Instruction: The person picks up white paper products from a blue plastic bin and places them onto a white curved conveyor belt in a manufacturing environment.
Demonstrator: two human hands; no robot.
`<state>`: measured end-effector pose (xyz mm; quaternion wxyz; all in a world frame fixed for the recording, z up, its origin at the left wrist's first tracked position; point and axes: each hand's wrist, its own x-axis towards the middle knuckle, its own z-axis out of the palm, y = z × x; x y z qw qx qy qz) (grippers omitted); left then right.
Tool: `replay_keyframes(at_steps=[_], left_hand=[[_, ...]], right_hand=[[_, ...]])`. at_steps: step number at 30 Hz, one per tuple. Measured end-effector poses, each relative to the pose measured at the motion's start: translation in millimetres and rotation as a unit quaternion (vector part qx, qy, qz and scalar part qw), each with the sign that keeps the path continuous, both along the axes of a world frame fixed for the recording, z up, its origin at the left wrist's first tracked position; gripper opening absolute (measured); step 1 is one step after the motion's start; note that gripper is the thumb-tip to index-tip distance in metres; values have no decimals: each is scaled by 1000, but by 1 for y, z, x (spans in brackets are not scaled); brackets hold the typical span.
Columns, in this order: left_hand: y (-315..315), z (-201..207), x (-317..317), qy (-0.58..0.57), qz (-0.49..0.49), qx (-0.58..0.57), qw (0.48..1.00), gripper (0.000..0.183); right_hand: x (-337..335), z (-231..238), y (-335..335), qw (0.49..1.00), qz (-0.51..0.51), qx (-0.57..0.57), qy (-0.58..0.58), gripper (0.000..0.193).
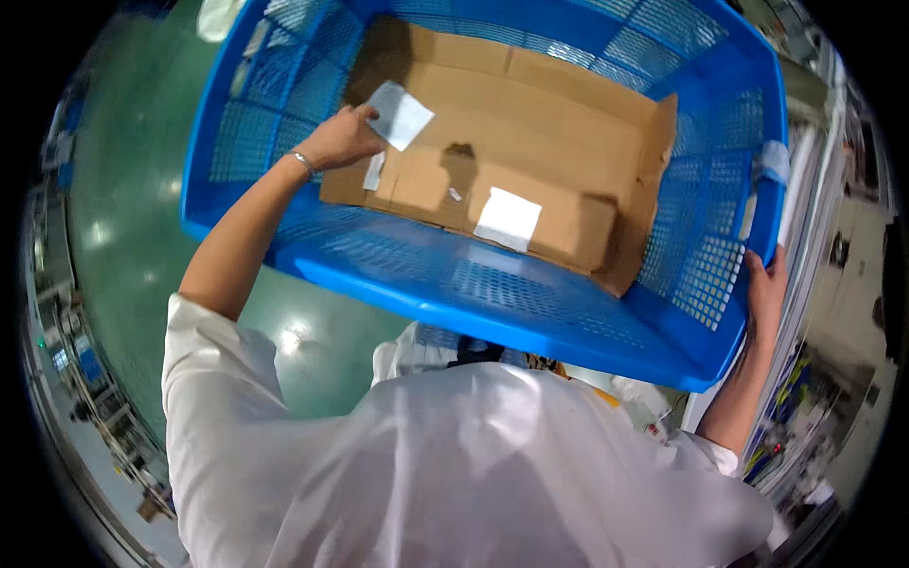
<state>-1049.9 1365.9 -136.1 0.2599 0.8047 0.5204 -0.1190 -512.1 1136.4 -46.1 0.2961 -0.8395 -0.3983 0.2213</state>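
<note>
A large blue plastic basket (426, 301) with perforated walls is tilted in front of me. Flattened brown cardboard (549, 123) lines its bottom. Reaching over the near left side, my left hand (346, 139) pinches a white square sheet (401, 115) between thumb and fingers, above the cardboard. My right hand (765, 289) is wrapped round the basket's right rim near the handle opening, its fingers partly hidden. Another white sheet (509, 220) lies on the cardboard by the near wall. A narrow white strip (375, 171) sits just below my left hand, and a small white scrap (454, 194) lies between them.
Green shiny floor (142, 189) stretches out on the left. Along the right runs a pale metal rail or bench edge (805, 218), close to the basket and my right arm. Cluttered shelves or benches (95, 398) stand at the far left.
</note>
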Motion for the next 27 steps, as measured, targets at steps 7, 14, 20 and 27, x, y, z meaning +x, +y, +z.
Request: replay_keyframes(at_steps=[7,14,20,27], left_hand=[[-22,-145,159,138,-233,-279,921,68],[-107,-275,197,-66,-255,-29,964,28],[-43,-292,139,-127,-77,6,989,15],[107,-326,-8,107,115,-1,988,65]], right_hand=[[-46,26,13,996,-81,-30,5,43],[-14,17,-8,991,-111,-20,-66,49],[-11,26,-15,990,-98,-44,-96,44],[23,17,-33,986,-67,-66,-136,45]])
